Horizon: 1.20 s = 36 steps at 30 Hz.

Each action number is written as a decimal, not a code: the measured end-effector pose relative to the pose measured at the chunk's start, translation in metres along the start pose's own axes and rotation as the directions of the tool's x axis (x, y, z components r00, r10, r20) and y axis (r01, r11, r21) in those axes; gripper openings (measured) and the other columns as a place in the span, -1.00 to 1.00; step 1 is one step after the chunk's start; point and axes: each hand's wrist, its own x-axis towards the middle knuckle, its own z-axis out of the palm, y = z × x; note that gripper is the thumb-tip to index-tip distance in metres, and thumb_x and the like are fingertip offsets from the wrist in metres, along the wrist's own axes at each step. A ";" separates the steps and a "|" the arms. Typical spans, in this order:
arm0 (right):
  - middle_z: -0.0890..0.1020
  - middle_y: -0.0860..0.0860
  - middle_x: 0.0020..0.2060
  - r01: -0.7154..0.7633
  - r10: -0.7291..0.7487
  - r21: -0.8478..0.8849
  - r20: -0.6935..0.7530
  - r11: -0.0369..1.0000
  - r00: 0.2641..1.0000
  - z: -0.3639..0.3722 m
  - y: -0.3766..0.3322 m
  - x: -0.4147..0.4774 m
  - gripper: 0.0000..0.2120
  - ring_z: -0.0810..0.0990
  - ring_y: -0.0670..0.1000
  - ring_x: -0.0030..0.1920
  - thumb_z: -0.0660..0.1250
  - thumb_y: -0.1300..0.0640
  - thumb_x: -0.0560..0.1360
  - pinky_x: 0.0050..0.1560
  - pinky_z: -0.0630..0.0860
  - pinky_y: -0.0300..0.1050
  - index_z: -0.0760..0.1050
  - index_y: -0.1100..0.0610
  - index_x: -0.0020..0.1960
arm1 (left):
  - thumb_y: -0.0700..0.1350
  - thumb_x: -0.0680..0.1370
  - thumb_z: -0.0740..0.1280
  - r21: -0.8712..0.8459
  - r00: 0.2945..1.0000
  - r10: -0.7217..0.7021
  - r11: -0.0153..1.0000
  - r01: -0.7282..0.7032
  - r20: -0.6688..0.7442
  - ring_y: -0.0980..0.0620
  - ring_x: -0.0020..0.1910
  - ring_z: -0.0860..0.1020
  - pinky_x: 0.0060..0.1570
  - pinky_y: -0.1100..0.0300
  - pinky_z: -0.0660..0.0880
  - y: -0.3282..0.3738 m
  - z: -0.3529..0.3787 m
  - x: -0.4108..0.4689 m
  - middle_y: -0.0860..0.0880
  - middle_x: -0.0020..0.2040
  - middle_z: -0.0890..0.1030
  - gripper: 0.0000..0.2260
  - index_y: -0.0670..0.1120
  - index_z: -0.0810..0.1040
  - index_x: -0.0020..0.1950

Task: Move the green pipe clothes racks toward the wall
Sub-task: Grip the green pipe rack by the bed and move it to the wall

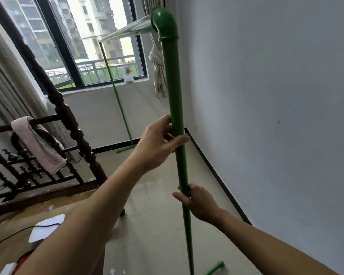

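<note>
Your left hand [159, 139] grasps the green pipe rack [175, 100] at the frame's centre; your right hand [197, 203] grips the same upright post lower down, close beside the wall [276, 96].

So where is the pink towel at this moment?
In the head view the pink towel is at the left, draped over a rail of the dark wooden bed frame, beside the beige curtain and below the window.
</note>
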 end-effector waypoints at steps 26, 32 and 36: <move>0.57 -0.01 -0.12 -0.675 0.606 0.077 -0.524 0.734 0.599 -0.134 0.120 -0.013 -0.64 0.53 0.05 -0.15 0.31 -0.15 0.49 -0.14 0.45 -0.10 0.48 0.12 0.09 | 0.00 0.50 0.35 -0.279 0.854 0.383 0.914 -0.295 0.353 -0.11 -0.17 0.63 -0.12 -0.09 0.63 0.056 0.200 0.164 -0.16 -0.09 0.61 -0.73 -0.14 0.43 0.07; 0.55 -0.03 -0.14 -0.659 0.587 0.057 -0.515 0.750 0.624 -0.165 0.157 -0.004 -0.64 0.56 0.06 -0.15 0.28 -0.14 0.51 -0.17 0.43 -0.12 0.46 0.12 0.13 | 0.01 0.50 0.35 -0.275 0.871 0.346 0.926 -0.258 0.348 -0.10 -0.17 0.63 -0.15 -0.01 0.63 0.067 0.235 0.191 -0.14 -0.06 0.61 -0.70 -0.13 0.43 0.12; 0.58 -0.03 -0.17 -0.650 0.560 0.016 -0.523 0.760 0.642 -0.175 0.175 -0.001 -0.61 0.59 0.07 -0.16 0.25 -0.18 0.51 -0.17 0.50 -0.08 0.44 0.11 0.14 | -0.01 0.54 0.30 -0.271 0.894 0.320 0.932 -0.239 0.313 -0.09 -0.20 0.61 -0.22 0.11 0.57 0.069 0.250 0.194 -0.11 -0.09 0.58 -0.70 -0.14 0.40 0.17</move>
